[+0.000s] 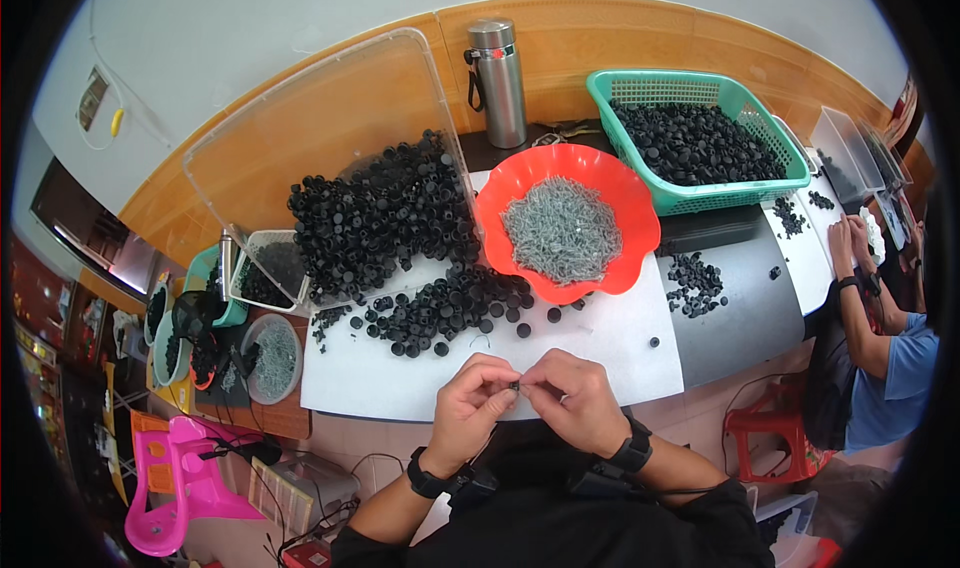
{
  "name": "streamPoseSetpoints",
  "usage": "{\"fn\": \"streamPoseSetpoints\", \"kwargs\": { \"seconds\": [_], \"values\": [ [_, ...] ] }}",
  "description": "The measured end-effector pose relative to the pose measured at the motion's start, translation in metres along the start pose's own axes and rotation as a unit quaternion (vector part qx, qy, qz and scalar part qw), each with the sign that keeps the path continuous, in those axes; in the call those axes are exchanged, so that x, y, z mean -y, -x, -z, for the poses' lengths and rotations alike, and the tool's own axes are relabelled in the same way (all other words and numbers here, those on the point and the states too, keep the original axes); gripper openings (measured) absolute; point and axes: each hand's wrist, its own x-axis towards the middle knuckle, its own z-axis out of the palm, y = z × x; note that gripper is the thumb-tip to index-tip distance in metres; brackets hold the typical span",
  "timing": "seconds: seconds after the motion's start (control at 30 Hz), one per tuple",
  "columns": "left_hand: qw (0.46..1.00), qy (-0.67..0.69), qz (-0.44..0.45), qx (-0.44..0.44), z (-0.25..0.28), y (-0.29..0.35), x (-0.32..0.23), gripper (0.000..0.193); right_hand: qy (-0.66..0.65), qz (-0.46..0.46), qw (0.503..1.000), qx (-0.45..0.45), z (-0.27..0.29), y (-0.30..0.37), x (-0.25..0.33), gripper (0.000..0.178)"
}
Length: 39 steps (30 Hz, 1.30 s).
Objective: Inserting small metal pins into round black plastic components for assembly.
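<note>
L hand [468, 406] & R hand [575, 398] both pinching small blk part [516, 386], nr side of red bowl [640, 230] w/ grey metal bits [562, 230]. Blk caps [375, 230] L of bowl; green basket [735, 197] R.

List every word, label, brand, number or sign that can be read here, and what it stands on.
Readable text: none.
Metal flask: small red marking near its top, too small to read.
Red bowl and green basket: no lettering that I can make out.
Small black part at the fingertips of the left hand and right hand: too small to tell.
</note>
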Motion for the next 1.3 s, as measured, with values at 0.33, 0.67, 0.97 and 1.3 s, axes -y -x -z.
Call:
{"fn": "streamPoseSetpoints", "kwargs": {
  "seconds": [0.33, 0.67, 0.97, 1.3],
  "values": [
    [0.996, 0.089, 0.009, 0.002, -0.003, 0.001, 0.003, 0.014, -0.153, -0.105, 0.982, 0.028, -0.002, 0.004, -0.008, 0.006],
    [0.951, 0.278, 0.135, -0.016, -0.002, -0.001, 0.007, 0.017, -0.145, -0.049, 0.988, -0.034, -0.001, 0.008, -0.015, 0.02],
    [0.95, 0.267, 0.163, 0.003, -0.006, -0.004, -0.006, 0.014, 0.004, 0.038, 0.998, -0.048, 0.003, 0.004, -0.012, 0.023],
    [0.93, 0.288, 0.224, 0.032, -0.011, -0.007, -0.007, 0.017, 0.013, 0.09, 0.993, -0.075, 0.002, 0.014, -0.009, 0.026]
  ]
}}
